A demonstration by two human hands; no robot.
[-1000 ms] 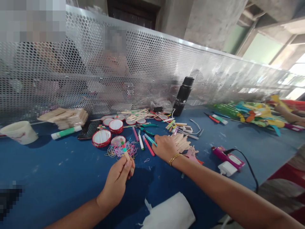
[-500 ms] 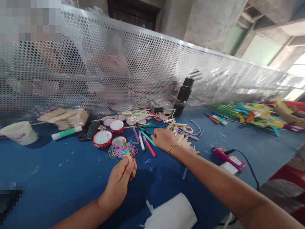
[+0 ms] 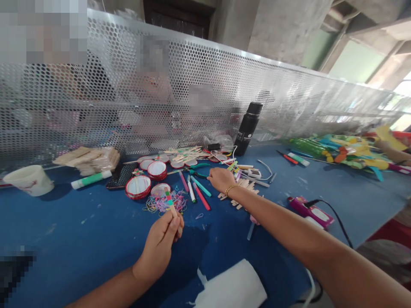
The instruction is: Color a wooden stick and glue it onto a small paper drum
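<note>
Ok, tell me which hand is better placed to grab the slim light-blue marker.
Probably the right hand: it is close beside that marker, while the left hand holds a flat wooden stick with red and green bands.

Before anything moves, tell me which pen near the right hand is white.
The white pen with a green end, between the purple pen and the pink pen; those two and the turquoise pen have coloured barrels.

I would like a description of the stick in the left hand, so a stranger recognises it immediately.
On the blue table, find the tangle of colourful bands. Nearer the camera, the left hand holds a wooden stick. Unlike the plain sticks near the right hand, this one has green, red and teal stripes at its upper end.
</note>
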